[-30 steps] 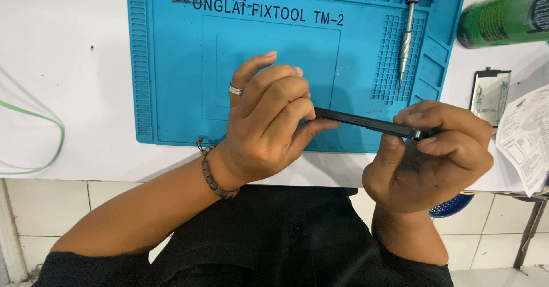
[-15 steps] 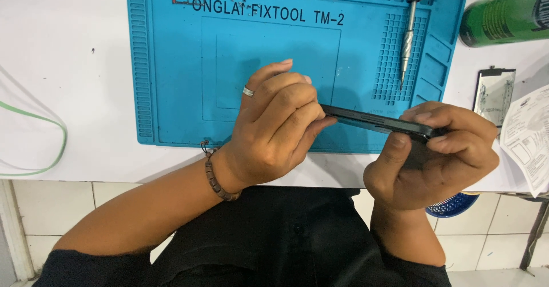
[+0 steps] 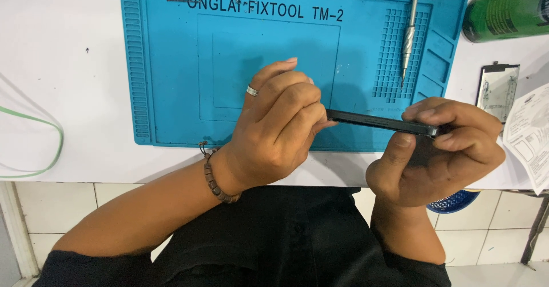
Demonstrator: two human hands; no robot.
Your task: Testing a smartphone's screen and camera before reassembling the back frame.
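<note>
A thin black phone (image 3: 380, 122) seen edge-on, held level above the near edge of the blue work mat (image 3: 166, 81) — both hands grip it. The left hand (image 3: 274, 135) has its fingers curled shut over the phone's left end, thumb hidden beneath; the right hand (image 3: 440, 150) pinches the right end between thumb below and fingertips above. Compared with half a second before, the left hand has eased slightly leftward, so more of the phone's dark edge shows between the two hands, and the phone sits a little flatter. The right hand is almost where it was.

A ring (image 3: 252, 90) sits on a left finger, a beaded bracelet (image 3: 213, 175) at the left wrist. On the mat, a silver screwdriver (image 3: 408, 32) lies upright-wise in the grid tray at the right, well apart from the hands. Right of the mat lie a green bottle (image 3: 506, 10), a flat metal phone part (image 3: 497, 90) and a printed paper (image 3: 532, 138) — crowded ground. The white table (image 3: 57, 52) left of the mat offers open room, save a green band (image 3: 34, 144) near its edge
</note>
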